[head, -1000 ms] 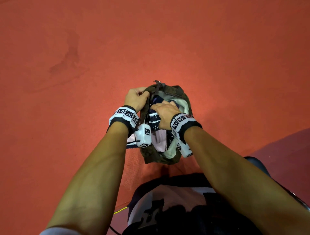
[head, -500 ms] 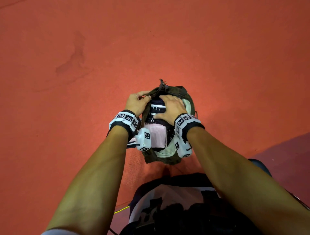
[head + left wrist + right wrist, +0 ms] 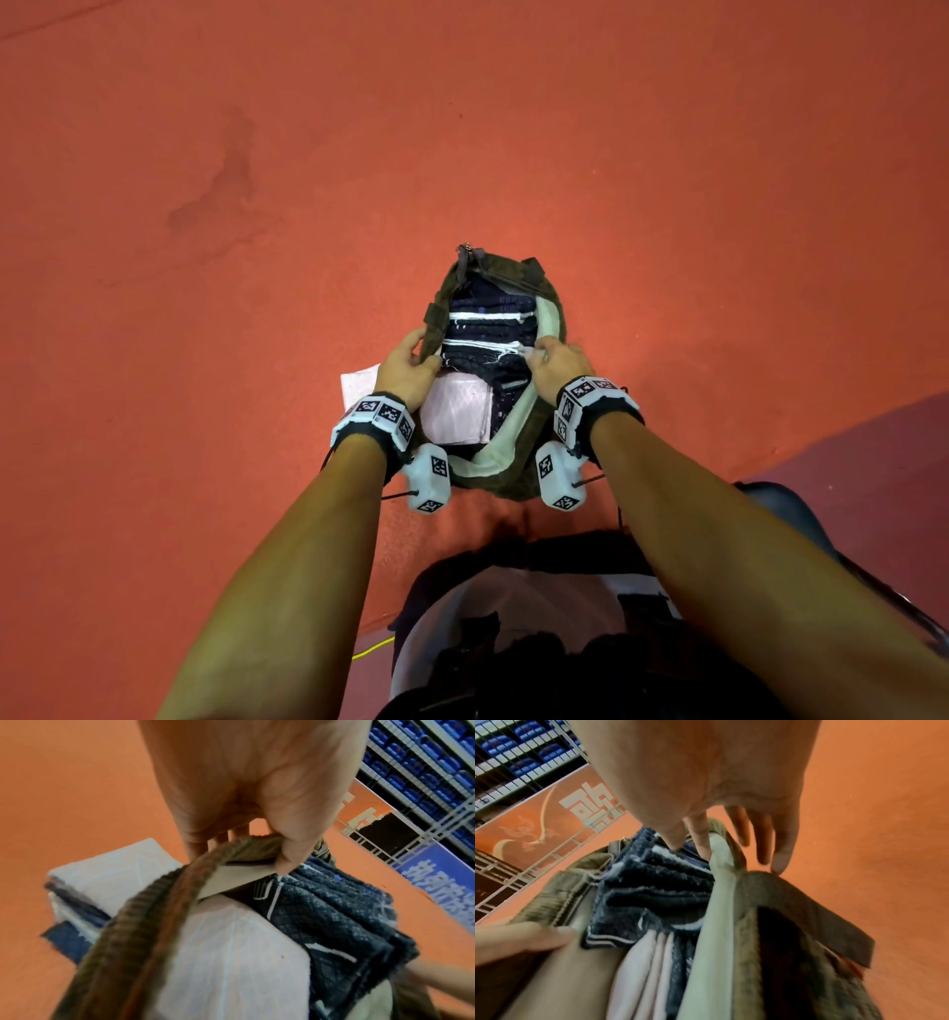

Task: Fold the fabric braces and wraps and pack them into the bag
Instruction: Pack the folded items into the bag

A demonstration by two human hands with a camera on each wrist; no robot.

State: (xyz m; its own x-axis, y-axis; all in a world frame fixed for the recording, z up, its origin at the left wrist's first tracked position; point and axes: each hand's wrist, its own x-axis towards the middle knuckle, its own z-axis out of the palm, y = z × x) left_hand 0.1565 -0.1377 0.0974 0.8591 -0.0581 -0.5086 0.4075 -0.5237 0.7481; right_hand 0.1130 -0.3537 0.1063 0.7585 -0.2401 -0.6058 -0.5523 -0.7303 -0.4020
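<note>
Bag (image 3: pixel 518 478) sits on the orange floor (image 3: pixel 205 257), stuffed with folded navy wraps (image 3: pixel 488 329) and a pink one (image 3: pixel 457 411). Left hand (image 3: pixel 405 367) pinches the left rim; right hand (image 3: pixel 557 362) pinches the pale lining on the right. Another folded wrap (image 3: pixel 107 874) lies just outside.

Orange-red floor (image 3: pixel 667 154); railing (image 3: pixel 539 866) fronts rows of blue seats (image 3: pixel 437 760).

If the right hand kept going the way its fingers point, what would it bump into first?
Probably the dark blue folded wraps in the bag: the right hand points at them, its thumb and forefinger already at the bag's cream lining.
</note>
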